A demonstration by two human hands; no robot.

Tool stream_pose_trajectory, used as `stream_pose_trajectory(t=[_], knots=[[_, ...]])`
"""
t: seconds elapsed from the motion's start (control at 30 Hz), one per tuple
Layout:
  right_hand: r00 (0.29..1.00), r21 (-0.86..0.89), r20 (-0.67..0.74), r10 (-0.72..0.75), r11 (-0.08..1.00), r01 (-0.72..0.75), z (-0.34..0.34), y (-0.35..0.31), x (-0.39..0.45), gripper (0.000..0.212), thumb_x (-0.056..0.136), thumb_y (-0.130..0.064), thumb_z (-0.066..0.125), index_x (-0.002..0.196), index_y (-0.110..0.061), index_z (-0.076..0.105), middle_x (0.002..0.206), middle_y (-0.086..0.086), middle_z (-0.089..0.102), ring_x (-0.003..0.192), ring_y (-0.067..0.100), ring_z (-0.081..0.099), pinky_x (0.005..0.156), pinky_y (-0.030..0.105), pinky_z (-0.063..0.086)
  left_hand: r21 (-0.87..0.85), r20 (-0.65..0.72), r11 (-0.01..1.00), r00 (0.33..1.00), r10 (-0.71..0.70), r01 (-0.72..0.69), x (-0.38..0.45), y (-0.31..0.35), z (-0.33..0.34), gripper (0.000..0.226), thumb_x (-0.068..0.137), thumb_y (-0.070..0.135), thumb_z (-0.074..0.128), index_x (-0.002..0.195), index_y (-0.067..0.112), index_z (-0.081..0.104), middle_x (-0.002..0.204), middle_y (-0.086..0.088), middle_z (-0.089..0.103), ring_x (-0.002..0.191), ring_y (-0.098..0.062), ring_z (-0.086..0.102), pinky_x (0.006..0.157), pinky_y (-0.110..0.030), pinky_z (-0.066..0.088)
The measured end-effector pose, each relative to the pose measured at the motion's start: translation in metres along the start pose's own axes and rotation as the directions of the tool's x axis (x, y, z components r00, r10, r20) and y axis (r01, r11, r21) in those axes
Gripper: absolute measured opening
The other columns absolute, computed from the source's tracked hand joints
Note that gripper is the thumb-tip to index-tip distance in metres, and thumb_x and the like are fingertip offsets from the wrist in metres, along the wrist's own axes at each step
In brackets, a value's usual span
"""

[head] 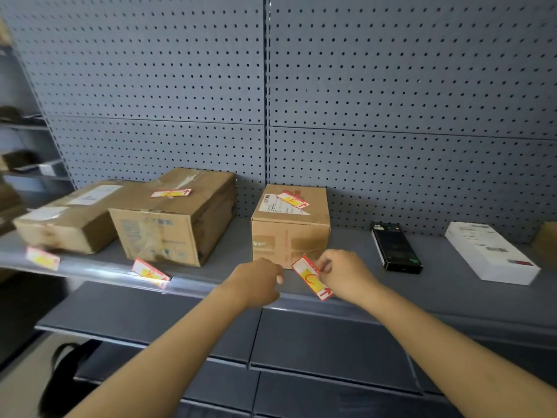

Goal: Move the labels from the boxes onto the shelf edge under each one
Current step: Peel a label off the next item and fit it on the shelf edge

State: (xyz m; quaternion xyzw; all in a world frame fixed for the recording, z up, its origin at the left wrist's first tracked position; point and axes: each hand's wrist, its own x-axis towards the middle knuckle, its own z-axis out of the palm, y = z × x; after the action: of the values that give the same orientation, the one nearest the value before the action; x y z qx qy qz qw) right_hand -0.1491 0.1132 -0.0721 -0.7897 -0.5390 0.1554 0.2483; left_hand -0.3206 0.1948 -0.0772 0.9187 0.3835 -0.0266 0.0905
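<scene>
Pinching a label (pixel 312 277) in the right hand (pixel 343 273), left hand (pixel 259 280) curled empty; next, press it onto the shelf edge (pixel 211 286) below the box (pixel 289 233).

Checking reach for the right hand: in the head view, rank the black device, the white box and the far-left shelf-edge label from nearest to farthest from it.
From the right hand:
1. Black device, just to its right on the shelf.
2. White box, farther right.
3. Far-left shelf-edge label, across the shelf past both left boxes.

label print (pixel 312 278) blurred, left fingers (pixel 279 279) hidden
</scene>
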Motion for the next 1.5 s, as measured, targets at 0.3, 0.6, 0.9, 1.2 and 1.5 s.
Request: stream_pose_trajectory(t=[0.3,0.6,0.9,1.2,1.5], knots=[[0.999,-0.063,0.008,0.039,0.997,-0.039,0.034,-0.035,0.01,0.013,0.086,-0.014,0.063,0.076,-0.022,0.059,0.084,0.001,0.065,0.083,0.023,0.066,0.075,0.041,0.057,0.002,0.073,0.989,0.986,0.147,-0.148,0.006,-0.04,0.017,0.037,0.091,0.019,0.054,0.128,0.023,0.056,0.132,-0.003,0.056,0.12,-0.024,0.055,0.096,-0.036,0.046],[0.997,-0.11,-0.003,0.083,0.99,-0.083,0.042,-0.037,0.012,0.008,0.086,-0.014,0.06,0.087,-0.02,0.065,0.097,0.003,0.068,0.087,0.022,0.063,0.078,0.042,0.056,0.001,0.097,0.974,0.969,0.226,-0.227,0.019,-0.05,0.029,0.036,0.092,0.018,0.053,0.127,0.021,0.057,0.133,-0.004,0.054,0.121,-0.024,0.054,0.098,-0.037,0.046],[1.0,-0.035,0.009,-0.006,0.999,0.007,0.045,-0.037,0.016,0.008,0.085,-0.013,0.065,0.091,-0.008,0.068,0.087,0.006,0.069,0.083,0.023,0.066,0.075,0.039,0.056,0.024,0.105,0.971,0.966,0.234,-0.238,0.024,-0.044,0.029,0.03,0.09,0.016,0.055,0.119,0.019,0.062,0.125,-0.005,0.061,0.112,-0.026,0.06,0.09,-0.036,0.049],[0.992,-0.396,0.101,-0.077,0.912,0.111,0.058,-0.03,0.024,0.017,0.086,-0.015,0.06,0.1,-0.021,0.067,0.106,0.004,0.066,0.091,0.025,0.063,0.074,0.038,0.055,0.007,0.119,0.971,0.965,0.235,-0.237,0.019,-0.046,0.026,0.034,0.091,0.017,0.056,0.124,0.02,0.062,0.13,-0.004,0.06,0.119,-0.023,0.057,0.1,-0.038,0.047],[0.982,-0.414,0.157,-0.109,0.895,0.165,0.055,-0.033,0.021,0.022,0.086,-0.009,0.056,0.105,-0.016,0.064,0.107,0.008,0.067,0.094,0.028,0.064,0.077,0.039,0.055,-0.015,0.107,0.973,0.967,0.232,-0.232,0.017,-0.051,0.019,0.035,0.09,0.022,0.057,0.124,0.023,0.06,0.13,-0.002,0.059,0.118,-0.021,0.056,0.098,-0.035,0.047]])
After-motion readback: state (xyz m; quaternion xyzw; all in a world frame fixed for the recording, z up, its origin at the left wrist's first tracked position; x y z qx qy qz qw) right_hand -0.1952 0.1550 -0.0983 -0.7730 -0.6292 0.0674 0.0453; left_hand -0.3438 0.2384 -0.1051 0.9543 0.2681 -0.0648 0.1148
